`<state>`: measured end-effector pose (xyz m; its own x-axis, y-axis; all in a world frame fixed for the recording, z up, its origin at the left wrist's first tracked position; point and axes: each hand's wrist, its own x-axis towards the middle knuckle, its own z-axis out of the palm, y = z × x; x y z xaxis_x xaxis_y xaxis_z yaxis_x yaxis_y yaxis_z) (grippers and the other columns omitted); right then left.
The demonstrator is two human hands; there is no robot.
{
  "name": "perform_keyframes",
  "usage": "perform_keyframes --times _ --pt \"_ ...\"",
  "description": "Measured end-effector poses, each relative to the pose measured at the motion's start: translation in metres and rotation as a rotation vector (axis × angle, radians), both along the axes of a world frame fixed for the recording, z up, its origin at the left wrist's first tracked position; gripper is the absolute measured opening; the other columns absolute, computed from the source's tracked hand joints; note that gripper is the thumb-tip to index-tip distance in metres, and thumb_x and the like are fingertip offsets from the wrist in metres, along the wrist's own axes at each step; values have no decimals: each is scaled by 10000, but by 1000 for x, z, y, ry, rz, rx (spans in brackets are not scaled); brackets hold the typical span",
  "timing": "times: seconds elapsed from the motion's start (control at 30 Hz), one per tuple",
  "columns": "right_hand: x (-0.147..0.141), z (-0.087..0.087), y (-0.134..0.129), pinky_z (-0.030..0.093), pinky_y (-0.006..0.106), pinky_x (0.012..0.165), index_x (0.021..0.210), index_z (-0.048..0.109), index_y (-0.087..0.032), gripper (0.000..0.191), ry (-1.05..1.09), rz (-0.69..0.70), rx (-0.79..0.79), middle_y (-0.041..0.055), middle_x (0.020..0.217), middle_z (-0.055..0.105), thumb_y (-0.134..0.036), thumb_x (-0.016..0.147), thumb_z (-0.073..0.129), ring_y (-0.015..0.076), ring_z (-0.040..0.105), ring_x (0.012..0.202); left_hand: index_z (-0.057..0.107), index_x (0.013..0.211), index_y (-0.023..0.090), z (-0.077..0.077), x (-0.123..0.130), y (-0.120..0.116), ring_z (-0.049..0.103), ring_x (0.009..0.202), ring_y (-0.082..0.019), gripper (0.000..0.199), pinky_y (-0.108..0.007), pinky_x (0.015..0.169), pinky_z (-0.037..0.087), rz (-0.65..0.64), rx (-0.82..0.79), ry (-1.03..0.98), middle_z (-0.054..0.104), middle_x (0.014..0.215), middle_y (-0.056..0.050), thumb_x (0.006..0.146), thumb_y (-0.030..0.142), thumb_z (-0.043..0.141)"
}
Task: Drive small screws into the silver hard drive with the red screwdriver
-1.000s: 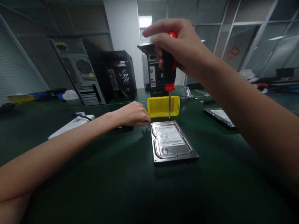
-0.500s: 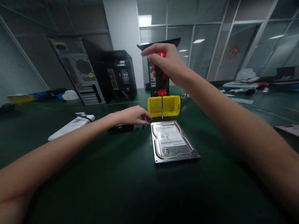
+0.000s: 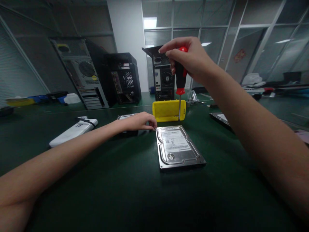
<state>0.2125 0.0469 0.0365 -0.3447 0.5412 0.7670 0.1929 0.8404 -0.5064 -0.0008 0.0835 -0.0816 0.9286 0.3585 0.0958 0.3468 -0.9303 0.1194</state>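
A silver hard drive (image 3: pixel 177 145) with a white label lies flat on the dark green tabletop in front of me. At its far left corner, my left hand (image 3: pixel 146 120) has its fingers curled down, fingertips closed at the drive's edge. My right hand (image 3: pixel 189 56) is wrapped round the black and red handle of a screwdriver (image 3: pixel 181 82), held upright. Its shaft points down near the drive's far right corner; whether the tip touches is unclear. Behind the shaft stands a yellow tray (image 3: pixel 166 111), with small bits in it.
Another hard drive (image 3: pixel 126 116) sits partly behind my left wrist, and one more drive (image 3: pixel 220 118) lies beyond my right forearm. A white box-like device (image 3: pixel 73 131) with a black strap is at left. Computer cases (image 3: pixel 124 79) stand at the back, near clear plastic pieces (image 3: pixel 193 96).
My right hand has moved right with the screwdriver, from the middle of the drive's far edge towards its far right corner. The left fingers have curled down onto the drive's corner.
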Motion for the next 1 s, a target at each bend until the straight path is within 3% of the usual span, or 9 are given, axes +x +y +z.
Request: perform_keyframes --times 0.5,0.9,1.0 --pt "12 6 5 454 240 502 942 655 -140 235 5 4 68 3 625 482 -196 737 556 78 476 515 632 1000 171 5 -14 11 621 860 -106 188 -207 777 453 61 -147 41 676 949 -25 836 247 579" --pt "17 9 5 451 214 506 926 656 -165 216 -12 -20 62 -5 635 479 -217 739 562 63 462 514 652 959 204 6 -12 3 600 858 -115 150 -199 754 420 -1 170 104 657 941 -16 863 226 538" --pt "17 9 5 454 208 500 921 660 -171 217 -18 -20 63 -5 629 484 -223 731 570 65 468 508 653 943 197 7 -10 1 602 858 -120 152 -213 764 423 46 122 51 662 933 -15 859 267 548"
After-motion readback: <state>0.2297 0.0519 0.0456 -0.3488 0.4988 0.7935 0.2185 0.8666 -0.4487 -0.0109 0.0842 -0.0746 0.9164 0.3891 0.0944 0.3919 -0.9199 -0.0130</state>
